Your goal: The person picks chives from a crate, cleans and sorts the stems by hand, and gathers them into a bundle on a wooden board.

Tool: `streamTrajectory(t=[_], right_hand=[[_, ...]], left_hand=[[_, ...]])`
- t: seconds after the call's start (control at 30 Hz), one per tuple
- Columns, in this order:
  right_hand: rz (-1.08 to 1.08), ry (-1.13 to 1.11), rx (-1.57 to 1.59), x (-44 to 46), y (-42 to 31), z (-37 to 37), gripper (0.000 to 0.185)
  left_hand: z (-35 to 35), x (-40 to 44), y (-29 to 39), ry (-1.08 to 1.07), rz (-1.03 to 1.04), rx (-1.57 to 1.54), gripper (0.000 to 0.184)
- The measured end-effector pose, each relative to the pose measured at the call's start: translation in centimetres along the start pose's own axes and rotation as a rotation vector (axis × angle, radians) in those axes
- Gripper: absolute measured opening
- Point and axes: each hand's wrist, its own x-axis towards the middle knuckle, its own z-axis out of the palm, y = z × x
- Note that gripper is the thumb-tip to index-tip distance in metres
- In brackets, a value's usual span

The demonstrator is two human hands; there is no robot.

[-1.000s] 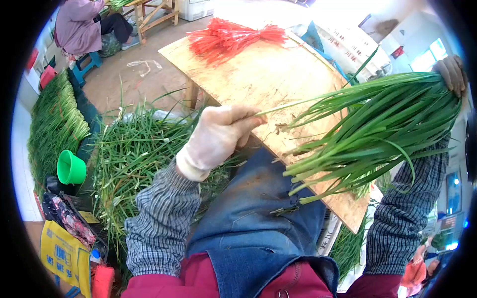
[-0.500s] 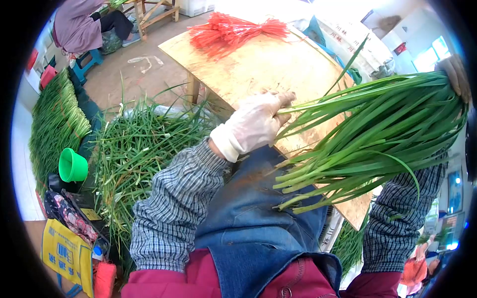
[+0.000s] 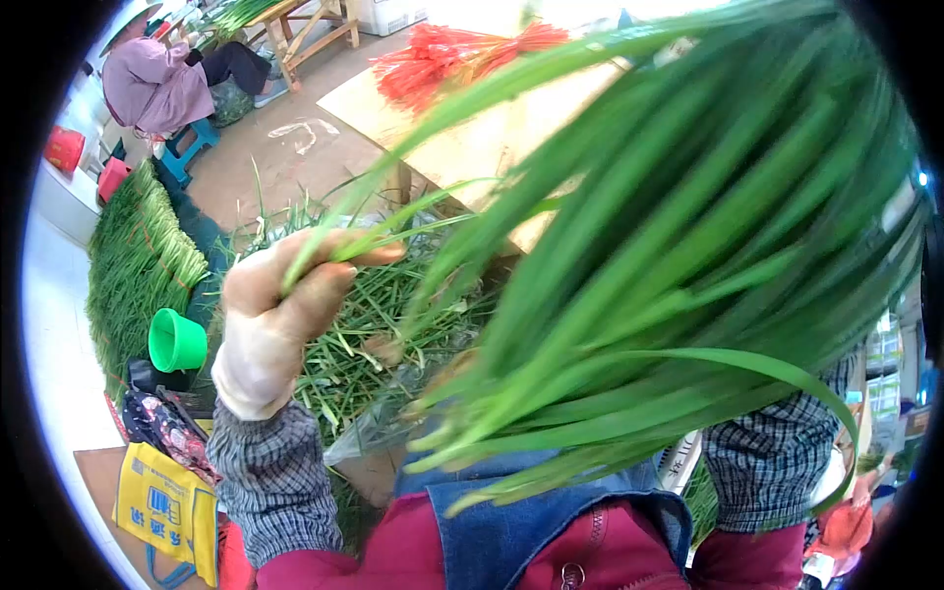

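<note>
Garlic-chive bunch (image 3: 629, 256) raised, motion-blurred, hiding right part of tabletop (image 3: 482, 157). Left grip (image 3: 275, 310) pinching a few blades (image 3: 313, 246) at bunch's left side; right grip hidden, state can't be told. Red strips (image 3: 423, 69) on tabletop; loose greens (image 3: 344, 379) heaped beside it.

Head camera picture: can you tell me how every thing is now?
Left hand: gloved, pinching green blades
Right hand: not visible
Big green bunch: raised, spread out, blurred
Loose leaves: messy pile
Leaves at left: stacked neatly
Green bucket: open
Red strips: heaped on the table
Blue stool: sat on by a person
Yellow bag: printed side showing
</note>
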Motion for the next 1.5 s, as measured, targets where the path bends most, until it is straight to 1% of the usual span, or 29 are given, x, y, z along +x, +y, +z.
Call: streamTrajectory(t=[0.03,0.17,0.23,0.3,0.37,0.4,0.43,0.5,0.53,0.57,0.63,0.67,0.7,0.73,0.77,0.8,0.83,0.9,0.93,0.97,1.03,1.07,1.13,1.17,1.2,1.27,1.3,1.4,1.5], right_hand=[[0.014,0.015,0.015,0.2,1.3,-0.3,0.011],[0.105,0.026,0.074,0.9,5.8,-1.7,0.014],[0.161,0.005,0.105,1.1,7.5,-3.1,0.017],[0.251,-0.022,0.155,1.5,9.4,-5.2,0.019],[0.341,-0.085,0.218,1.5,10.4,-8.3,0.022],[0.388,-0.153,0.287,1.6,10.6,-10.1,0.014],[0.365,-0.038,0.234,1.4,10.2,-12.3,0.015],[0.347,0.037,0.18,1.2,9.4,-16.6,0.041],[0.316,0.149,0.104,1.2,8.8,-18.5,0.039],[0.315,0.132,0.004,1.1,8.2,-20.2,0.037],[0.311,0.626,-0.306,0.9,8.0,-20.6,0.036],[0.306,0.716,-0.581,0.7,7.9,-19.0,0.036],[0.343,0.54,-0.482,1.0,7.4,-24.0,0.035],[0.347,0.643,-0.511,2.0,6.7,-27.9,0.037],[0.352,0.741,-0.542,2.5,6.6,-30.0,0.038],[0.391,0.828,-0.762,2.6,6.2,-29.6,0.041],[0.427,0.91,-0.987,3.0,5.0,-28.6,0.043],[0.362,0.981,-1.183,3.8,2.5,-26.9,0.047],[0.336,0.873,-1.187,3.9,0.1,-27.7,0.047],[0.309,0.76,-1.19,4.0,-2.1,-28.3,0.047],[0.184,0.755,-1.174,2.5,0.8,-16.1,0.031],[0.162,0.706,-1.232,1.3,2.0,-11.0,0.026],[0.267,0.333,-1.229,-1.2,2.8,-7.1,0.028],[0.28,0.115,-1.266,-2.5,3.4,-8.4,0.026],[0.326,0.036,-1.298,-3.6,5.1,-3.9,0.023],[0.219,-0.064,-1.227,-6.5,8.7,-3.1,0.023],[0.314,-0.06,-1.146,-7.4,9.6,-2.0,0.023],[0.604,0.198,-0.87,-10.1,11.6,0.0,0.022],[0.844,0.392,-0.694,-12.5,13.6,0.6,0.023]], left_hand=[[-0.6,-0.5,-0.6,0.049,0.059,-0.012,0.022],[-1.0,-0.3,-1.9,0.145,-0.11,0.016,0.022],[-0.6,0.9,-3.2,0.022,-0.271,0.063,0.019],[0.2,2.4,-6.0,-0.013,-0.315,0.117,0.016],[1.2,3.9,-8.5,-0.013,-0.205,0.163,0.015],[1.9,4.5,-9.5,0.01,-0.117,0.139,0.017],[1.7,4.7,-9.8,0.016,-0.142,0.186,0.017],[0.2,4.5,-10.2,0.02,-0.19,0.285,0.017],[-1.2,3.7,-10.5,0.046,-0.217,0.33,0.017],[-2.6,2.6,-9.8,0.103,-0.413,0.354,0.017],[-6.0,-0.8,-10.7,0.247,-0.553,0.383,0.017],[-8.3,-3.4,-11.7,0.272,-0.604,0.439,0.018],[-10.6,-6.0,-12.7,0.294,-0.656,0.492,0.019],[-12.8,-9.2,-14.3,0.317,-0.658,0.564,0.018],[-14.6,-12.0,-15.1,0.404,-0.851,0.428,0.017],[-17.5,-16.1,-17.7,0.418,-0.96,0.594,0.018],[-17.2,-17.2,-17.2,0.249,-1.075,1.083,0.022],[-12.0,-13.9,-13.5,-0.07,-1.117,1.793,0.029],[-11.7,-13.1,-14.1,0.052,-0.972,1.651,0.037],[-10.8,-11.7,-14.3,0.092,-0.556,1.526,0.039],[-5.5,-5.0,-12.1,0.179,-0.201,1.057,0.029],[-2.9,-1.8,-10.3,0.059,-0.028,0.986,0.026],[1.0,2.7,-9.1,0.095,-0.083,0.505,0.022],[2.0,4.3,-9.3,-0.014,0.037,0.636,0.023],[2.2,5.9,-10.1,-0.14,0.284,0.929,0.023],[4.0,8.2,-9.4,-0.18,-0.155,0.525,0.025],[4.6,8.8,-9.2,-0.205,-0.404,0.365,0.025],[6.5,7.8,-10.3,-0.094,-0.285,0.196,0.022],[8.7,6.2,-9.5,0.098,0.05,0.532,0.017]])
